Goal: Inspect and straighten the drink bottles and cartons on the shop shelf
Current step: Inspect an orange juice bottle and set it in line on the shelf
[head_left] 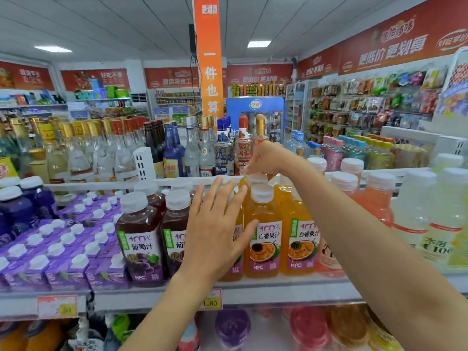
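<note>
Bottles (263,239) of orange passion-fruit juice stand in rows on a shop shelf (278,291) as a person's two bare hands work among them. The left hand (215,231) is held flat, its fingers (217,196) straight and spread, gripping nothing. One front-row orange bottle is mostly hidden behind the palm, and the thumb touches the label of the bottle just to its right. The right hand (268,159) reaches in over the front rows, its fingers (255,158) curled down and pinching the white cap of a rear bottle (257,179), just beyond the left fingertips. Left of the left fingers stand dark grape bottles (141,239). Further left lie purple cartons (63,249) with white caps, packed in rows. Right of the right arm are pink bottles (377,198), then pale bottles (430,211). Beyond the right fingers, past a white rail (101,185), liquor bottles (192,148) crowd the next shelf. Below the left wrist a price tag (212,299) hangs on the shelf edge.
</note>
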